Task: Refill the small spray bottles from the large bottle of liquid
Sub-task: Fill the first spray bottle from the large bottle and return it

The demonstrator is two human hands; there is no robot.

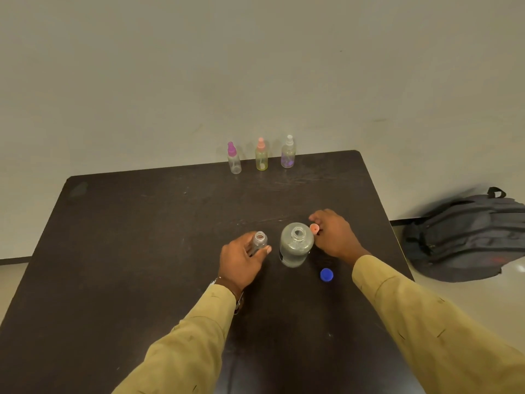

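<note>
Small bottle [260,242]: mid-table, long axis roughly vertical, open mouth up.
Left hand [241,263]: gripped that bottle.
Large bottle [295,247]: just right, upright, uncapped.
Right hand [335,237]: pinched a pink spray cap [314,228].

The table [142,223] is showing near-black brown with pale scuffs. At twelve o'clock are standing a magenta-topped bottle [234,160], a salmon-topped bottle [261,157] tinted yellow, and a white-topped bottle [288,155], possibly tinted purple. The large bottle [295,248] is looking clear grey, the loose cap [326,274] at five o'clock blue. Sleeves [199,336] are showing khaki; the backpack [466,237] at three o'clock, grey.
</note>
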